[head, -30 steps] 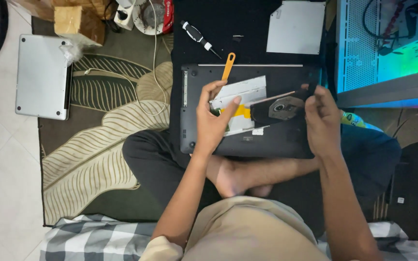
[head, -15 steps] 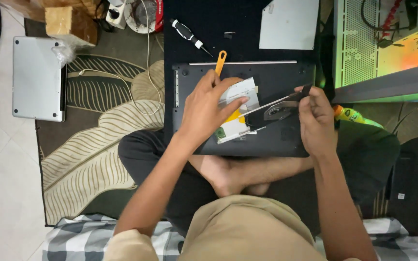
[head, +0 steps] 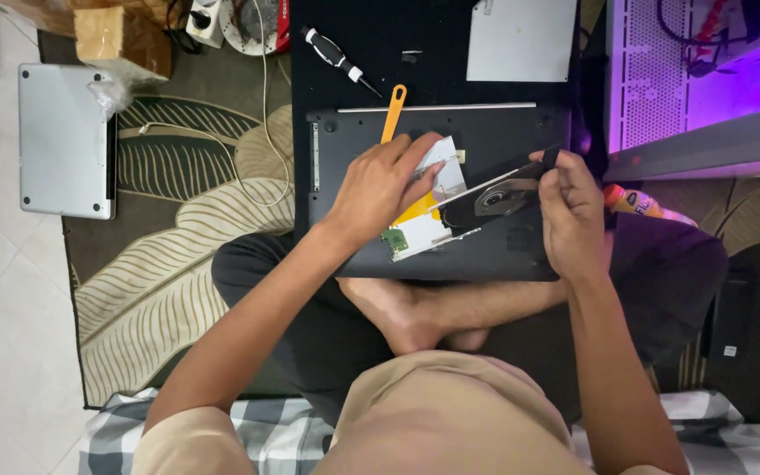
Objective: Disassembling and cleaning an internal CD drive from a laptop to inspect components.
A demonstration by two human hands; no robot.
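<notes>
Both hands are sitting a little further right in the frame than half a second ago, and the glow at the upper right is turning from green to purple. Left hand (head: 380, 189) is pressing flat, fingers spread, on the white optical drive (head: 433, 207) at mid-frame, on the upturned dark laptop base (head: 503, 255) resting across the person's crossed legs. A yellow label and a small green circuit strip are showing on the drive. Right hand (head: 569, 211) is pinching the drive's black tray edge (head: 507, 189), lifted at a slant. An orange pry tool (head: 391, 113) is lying just above the left hand. At the upper left, a silver laptop (head: 65, 141) is lying on the leaf-patterned rug (head: 178, 255).
</notes>
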